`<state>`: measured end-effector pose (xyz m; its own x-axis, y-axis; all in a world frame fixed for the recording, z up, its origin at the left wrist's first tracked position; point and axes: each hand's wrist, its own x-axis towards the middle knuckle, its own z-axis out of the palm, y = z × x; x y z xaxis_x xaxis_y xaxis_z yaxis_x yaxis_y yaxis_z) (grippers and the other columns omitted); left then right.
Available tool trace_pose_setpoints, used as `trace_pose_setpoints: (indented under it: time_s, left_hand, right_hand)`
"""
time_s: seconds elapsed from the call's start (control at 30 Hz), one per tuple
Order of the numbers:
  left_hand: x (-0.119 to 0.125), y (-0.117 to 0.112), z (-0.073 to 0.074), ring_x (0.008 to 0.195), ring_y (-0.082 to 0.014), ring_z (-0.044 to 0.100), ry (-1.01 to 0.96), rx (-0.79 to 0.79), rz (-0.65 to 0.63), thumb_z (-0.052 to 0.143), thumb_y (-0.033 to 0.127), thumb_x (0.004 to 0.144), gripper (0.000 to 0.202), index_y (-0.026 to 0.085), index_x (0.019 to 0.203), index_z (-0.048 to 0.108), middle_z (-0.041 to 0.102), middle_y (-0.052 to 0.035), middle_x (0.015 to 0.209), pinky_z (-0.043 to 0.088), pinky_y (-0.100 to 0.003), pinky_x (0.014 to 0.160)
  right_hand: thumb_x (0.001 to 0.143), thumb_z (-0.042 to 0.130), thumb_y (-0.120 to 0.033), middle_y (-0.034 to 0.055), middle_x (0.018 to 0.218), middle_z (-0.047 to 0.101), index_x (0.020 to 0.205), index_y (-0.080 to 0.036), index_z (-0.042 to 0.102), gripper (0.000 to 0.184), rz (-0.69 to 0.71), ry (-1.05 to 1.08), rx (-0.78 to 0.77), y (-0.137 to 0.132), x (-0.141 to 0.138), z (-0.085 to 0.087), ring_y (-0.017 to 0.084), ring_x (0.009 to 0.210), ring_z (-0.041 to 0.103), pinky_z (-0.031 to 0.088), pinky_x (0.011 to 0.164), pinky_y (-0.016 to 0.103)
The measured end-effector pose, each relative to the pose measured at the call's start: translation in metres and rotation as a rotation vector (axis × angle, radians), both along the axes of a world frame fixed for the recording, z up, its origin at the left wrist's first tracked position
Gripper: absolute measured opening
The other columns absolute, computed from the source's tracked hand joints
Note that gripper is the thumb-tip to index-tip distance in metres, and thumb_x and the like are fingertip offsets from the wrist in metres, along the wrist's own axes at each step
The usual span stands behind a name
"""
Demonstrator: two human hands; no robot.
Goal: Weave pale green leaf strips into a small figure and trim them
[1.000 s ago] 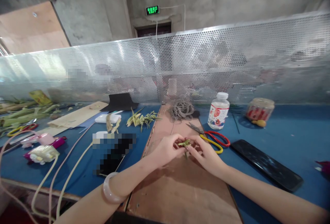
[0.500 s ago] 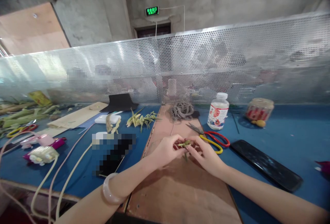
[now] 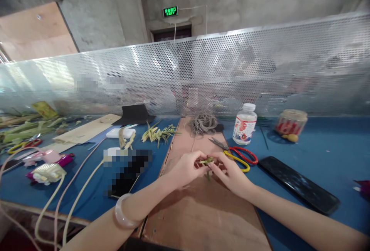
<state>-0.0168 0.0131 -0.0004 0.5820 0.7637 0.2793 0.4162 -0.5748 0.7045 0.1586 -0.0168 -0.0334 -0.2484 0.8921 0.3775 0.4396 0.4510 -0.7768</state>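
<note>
- Leaf strip (image 3: 207, 161): green.
- Bench (image 3: 318, 154): blue, with a brown board (image 3: 202, 212) down its middle.
- Scissors (image 3: 243, 156), at the strip's 2 o'clock: red and yellow handles.
- Phone (image 3: 297, 184): glossy black.
- Bottle (image 3: 244, 124): white, red-patterned label.
- Screen (image 3: 260, 66): silver, dotted with holes.

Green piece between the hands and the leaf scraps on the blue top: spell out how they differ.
The green piece is pinched between the fingertips of the left hand and right hand over the brown board; the leaf scraps lie loose and untouched on the blue top. The green piece is one small, compact bit; the leaf scraps are a spread heap of longer strips. Both look like plant leaf.
</note>
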Motion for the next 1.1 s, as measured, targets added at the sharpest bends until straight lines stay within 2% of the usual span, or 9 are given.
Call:
trace_pose_setpoints:
  time_s: [0.53, 0.87, 1.1]
  left_hand:
    - [-0.0003, -0.0006, -0.0003, 0.072, -0.0145, 0.058, 0.046, 0.033, 0.020, 0.053, 0.035, 0.077, 0.026, 0.018, 0.095, 0.059, 0.065, -0.0037, 0.084, 0.045, -0.024, 0.066]
    - [0.0003, -0.0015, 0.0023, 0.075, -0.0145, 0.060, 0.013, 0.006, -0.005, 0.054, 0.032, 0.077, 0.025, 0.019, 0.098, 0.058, 0.065, -0.0035, 0.087, 0.046, -0.024, 0.069]
    - [0.0003, -0.0018, 0.0028, 0.076, -0.0147, 0.059, 0.006, 0.048, 0.009, 0.053, 0.034, 0.078, 0.026, 0.019, 0.098, 0.058, 0.065, -0.0037, 0.088, 0.046, -0.025, 0.070]
  right_hand:
    - [0.087, 0.039, -0.037, -0.0016, 0.064, 0.051, 0.104, -0.018, 0.047, 0.026, 0.000, -0.037, 0.041, 0.0003, 0.0000, -0.0003, 0.012, 0.055, 0.051, 0.041, 0.049, 0.022]
    - [0.087, 0.039, -0.037, 0.0027, 0.076, 0.059, 0.104, -0.018, 0.047, 0.026, -0.008, -0.002, 0.027, -0.0007, -0.0009, 0.0016, 0.013, 0.060, 0.058, 0.044, 0.050, 0.023]
    - [0.087, 0.040, -0.037, 0.0027, 0.075, 0.059, 0.104, -0.019, 0.046, 0.025, -0.018, -0.009, 0.038, -0.0013, -0.0011, 0.0004, 0.013, 0.060, 0.058, 0.045, 0.048, 0.022]
